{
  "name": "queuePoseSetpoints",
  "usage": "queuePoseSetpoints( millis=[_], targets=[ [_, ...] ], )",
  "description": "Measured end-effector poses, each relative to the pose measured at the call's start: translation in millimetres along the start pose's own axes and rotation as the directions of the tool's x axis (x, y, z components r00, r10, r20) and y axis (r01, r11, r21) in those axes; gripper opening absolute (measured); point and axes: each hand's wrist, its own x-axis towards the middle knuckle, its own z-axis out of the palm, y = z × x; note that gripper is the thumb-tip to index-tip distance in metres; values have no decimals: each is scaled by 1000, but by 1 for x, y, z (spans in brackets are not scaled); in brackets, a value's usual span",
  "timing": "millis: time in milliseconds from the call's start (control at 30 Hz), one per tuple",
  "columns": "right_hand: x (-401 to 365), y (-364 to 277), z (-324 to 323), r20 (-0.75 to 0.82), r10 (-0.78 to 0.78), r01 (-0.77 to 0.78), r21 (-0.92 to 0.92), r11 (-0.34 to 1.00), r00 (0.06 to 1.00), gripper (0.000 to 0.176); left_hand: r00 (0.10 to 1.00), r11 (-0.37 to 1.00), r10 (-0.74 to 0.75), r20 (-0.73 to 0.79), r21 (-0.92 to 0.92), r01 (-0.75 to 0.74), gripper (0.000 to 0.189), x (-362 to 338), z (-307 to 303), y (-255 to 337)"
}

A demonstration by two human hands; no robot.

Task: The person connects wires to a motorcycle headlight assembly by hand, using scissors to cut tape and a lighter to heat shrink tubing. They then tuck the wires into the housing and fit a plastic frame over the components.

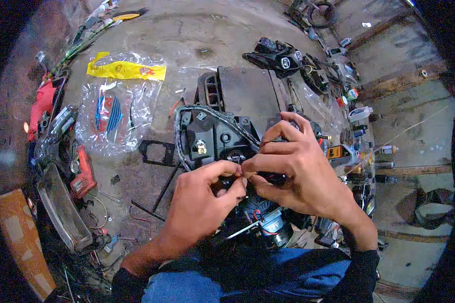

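Observation:
Both hands meet fingertip to fingertip above a black headlight housing (206, 132) with a grey bead of sealant around its rim. My left hand (199, 199) pinches with thumb and forefinger; what it grips is too small to make out. Thumb and forefinger of my right hand (301, 169) are closed at the same spot, the other fingers curled above. A tiny yellowish bit shows between the fingertips. Below the hands, near my lap, lies a round black part with a blue-labelled cylinder (272, 222) and thin red wires. The hands hide part of the housing.
A red heat gun or drill (84, 174) and a long clear lens (63, 207) lie at left. Beyond are a clear plastic bag (117, 113) with a yellow strip, a dark flat board (247, 91) and another black headlight (280, 58). Bottles (360, 113) line the right wall.

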Motion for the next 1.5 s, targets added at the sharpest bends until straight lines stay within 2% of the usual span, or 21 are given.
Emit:
queuePoseSetpoints(
  millis=[33,133,233,267,333,400,467,567,633,733,933,1233,1500],
  targets=[
    [1,1,-2,18,-15,15,-11,1000,1000,23,1000,999,27,6,-46,-27,24,2,0,-4],
    [3,2,-8,49,-56,57,-33,998,997,23,993,995,73,95,54,-79,21,6,-7,-3],
    [5,3,-12,31,-103,104,-50,993,994,24,981,990,138,137,-48,-133,22,12,-8,-12],
    [5,3,-12,20,-120,121,-61,991,993,25,977,994,-3,213,-103,26,24,12,-12,-9],
    [5,2,-13,-1,-142,141,-92,986,990,25,887,923,-262,379,-171,346,28,11,-23,12],
    [3,-2,-11,-19,-154,151,-130,980,988,23,845,896,-316,431,-157,415,29,13,-27,11],
    [1,-4,-11,-35,-170,164,-146,976,985,21,843,891,-301,445,-182,415,29,12,-27,10],
    [1,-2,-8,-42,-197,190,-132,973,979,19,888,918,-211,409,-229,324,30,10,-24,11],
    [1,-1,-8,-34,-203,198,-121,973,979,18,900,937,-193,392,-197,287,30,9,-23,13],
    [2,0,-9,-6,-204,202,-117,972,979,18,900,918,-212,381,-238,317,30,6,-22,13],
    [7,-1,-10,-2,-223,221,-127,967,975,19,924,926,-163,345,-271,264,32,4,-19,2],
    [18,-5,-14,75,-241,249,-136,959,968,16,895,919,-176,409,-258,298,30,0,-32,-5],
    [27,-9,-17,133,-209,223,-102,969,969,16,841,799,-169,515,-428,423,34,0,-41,-7]
  ],
)
